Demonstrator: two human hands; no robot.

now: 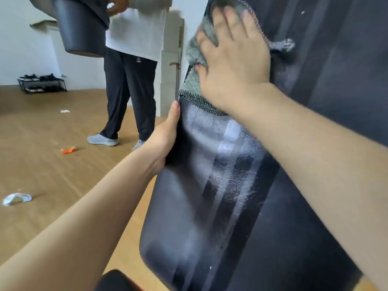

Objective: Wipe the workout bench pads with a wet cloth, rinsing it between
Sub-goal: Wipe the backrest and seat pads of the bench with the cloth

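Your right hand (233,66) lies flat with fingers spread, pressing the grey cloth (196,52) against the upper part of the bench pad (210,196); nothing is curled round the cloth. Your left hand (165,135) grips the pad's left edge, thumb lying along the front and the fingers hidden behind.

The likeliest slip is the cloth itself. It is pinned only by your palm on a steeply tilted, wet surface, so a fast stroke could let it bunch up or slide out and drop. One corner trails loose off to the right of your hand and could drag or fold under.

The pad below the cloth shows shiny streaks beside duller bands. That suggests uneven coverage, so narrow passes may leave strips unwiped. A cloth that goes too long without rinsing would probably smear dirt around rather than lift it.

Watch your left thumb: a thin metal rod (178,76) runs up the pad's left edge just above it, and a hard push from your right hand could shift the pad and jam the thumb there. Wet vinyl could also loosen that grip.

Left of the pad another person (134,38) stands close, holding a dark container (81,28); I cannot tell what is in it. An orange scrap (68,150) and crumpled paper (16,198) lie on the floor (52,127) that side, so step carefully.
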